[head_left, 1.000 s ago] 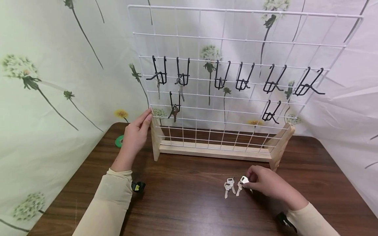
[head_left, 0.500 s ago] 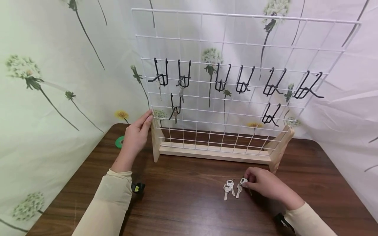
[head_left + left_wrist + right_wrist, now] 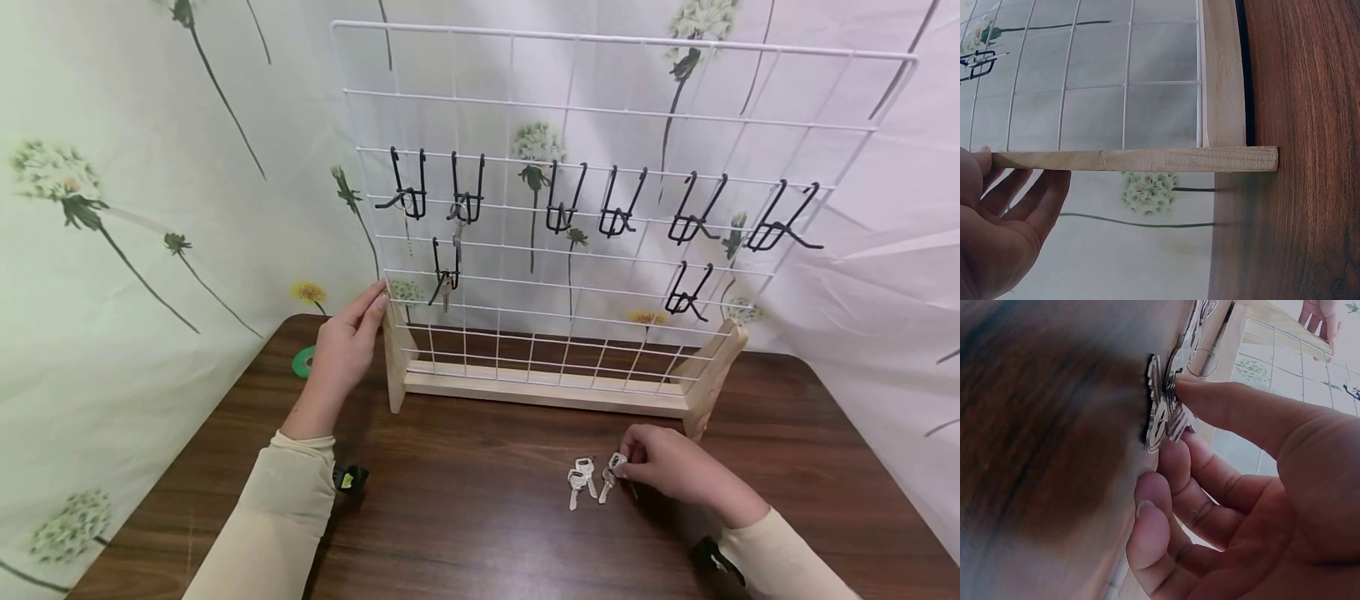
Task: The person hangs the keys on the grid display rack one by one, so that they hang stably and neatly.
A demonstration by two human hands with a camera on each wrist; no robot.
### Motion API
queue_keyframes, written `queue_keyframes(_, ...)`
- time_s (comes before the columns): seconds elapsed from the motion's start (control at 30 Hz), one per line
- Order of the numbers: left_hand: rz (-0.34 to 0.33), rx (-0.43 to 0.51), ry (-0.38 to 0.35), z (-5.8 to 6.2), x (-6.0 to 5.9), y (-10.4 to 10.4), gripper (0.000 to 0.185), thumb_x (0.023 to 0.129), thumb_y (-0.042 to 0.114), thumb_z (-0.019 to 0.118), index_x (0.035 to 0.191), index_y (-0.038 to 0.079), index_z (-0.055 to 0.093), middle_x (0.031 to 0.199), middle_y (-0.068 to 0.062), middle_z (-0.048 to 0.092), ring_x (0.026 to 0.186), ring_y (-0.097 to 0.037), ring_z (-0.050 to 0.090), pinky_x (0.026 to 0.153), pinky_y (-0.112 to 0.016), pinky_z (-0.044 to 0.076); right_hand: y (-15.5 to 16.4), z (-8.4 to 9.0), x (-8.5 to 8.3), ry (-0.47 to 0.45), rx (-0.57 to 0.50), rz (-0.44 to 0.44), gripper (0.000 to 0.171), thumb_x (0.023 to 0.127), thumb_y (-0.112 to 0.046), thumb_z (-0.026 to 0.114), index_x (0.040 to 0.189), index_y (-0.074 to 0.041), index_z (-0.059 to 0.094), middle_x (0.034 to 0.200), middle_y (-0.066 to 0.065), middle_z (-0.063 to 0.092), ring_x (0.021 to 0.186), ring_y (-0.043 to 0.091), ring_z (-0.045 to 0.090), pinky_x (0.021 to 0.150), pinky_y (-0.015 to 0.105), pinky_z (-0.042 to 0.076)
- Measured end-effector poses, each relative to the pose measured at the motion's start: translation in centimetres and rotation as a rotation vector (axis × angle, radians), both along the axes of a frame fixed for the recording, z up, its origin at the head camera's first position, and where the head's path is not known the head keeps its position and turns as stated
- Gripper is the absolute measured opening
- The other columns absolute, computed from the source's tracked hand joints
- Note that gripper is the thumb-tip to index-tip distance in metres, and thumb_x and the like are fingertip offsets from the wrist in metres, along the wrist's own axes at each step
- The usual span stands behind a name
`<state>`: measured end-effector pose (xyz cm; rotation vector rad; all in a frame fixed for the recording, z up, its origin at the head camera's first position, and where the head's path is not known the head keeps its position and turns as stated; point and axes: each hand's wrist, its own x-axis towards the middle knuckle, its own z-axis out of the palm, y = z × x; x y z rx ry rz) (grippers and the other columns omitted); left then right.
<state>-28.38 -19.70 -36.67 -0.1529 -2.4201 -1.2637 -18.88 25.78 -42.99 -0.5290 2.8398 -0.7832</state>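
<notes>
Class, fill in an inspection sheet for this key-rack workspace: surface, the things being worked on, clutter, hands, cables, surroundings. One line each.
Surface: dark wood-grain table, no spills seen.
Things in work: silver keys lying on the table; white wire rack on a wooden base, black hooks along it, three at the left bearing keys.
Clutter: green tape roll at the table's far left edge.
Hands: left hand rests straight fingers against the rack's left wooden post; right hand pinches a key from the pile.
Cables: nothing seen.
Surroundings: pale floral curtain behind and to both sides.
</notes>
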Motion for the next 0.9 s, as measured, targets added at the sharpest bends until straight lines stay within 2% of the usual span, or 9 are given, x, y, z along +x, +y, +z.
queue_keyframes(0.3, -0.005, 0.003, -0.009, -0.2, 0.1, -0.1, 0.05, 0.113, 0.047, 0.05, 0.158, 0.025, 0.056, 0.162, -0.011, 0.053, 0.152, -0.037, 0.051, 0.123, -0.061, 0.044, -0.5, 0.2, 0.5, 0.015, -0.005, 0.033, 0.023, 0.09, -0.022, 0.084, 0.083, -0.018, 0.063, 0.073, -0.012, 0.059, 0.061, -0.003, 0.048, 0.058, 0.021, 0.043)
queue_keyframes(0.63, -0.003, 0.0, -0.005, 0.0, 0.1, -0.1, 0.05, 0.113, 0.047, 0.05, 0.158, 0.024, 0.056, 0.162, -0.011, 0.053, 0.151, -0.037, 0.051, 0.123, -0.061, 0.044, -1.0, 1.4, 0.7, 0.067, -0.048, 0.032, 0.018, 0.096, -0.024, 0.08, 0.083, -0.02, 0.067, 0.067, -0.015, 0.059, 0.059, -0.005, 0.049, 0.055, 0.02, 0.044)
queue_keyframes(0.9, -0.006, 0.0, 0.004, 0.0, 0.1, -0.1, 0.049, 0.113, 0.045, 0.051, 0.157, 0.023, 0.056, 0.161, -0.012, 0.054, 0.151, -0.037, 0.052, 0.123, -0.061, 0.044, -1.0, 1.4, 0.8, 0.116, 0.038, 0.084, 0.011, 0.098, -0.022, 0.076, 0.088, -0.02, 0.074, 0.078, -0.014, 0.062, 0.07, -0.005, 0.048, 0.062, 0.021, 0.043)
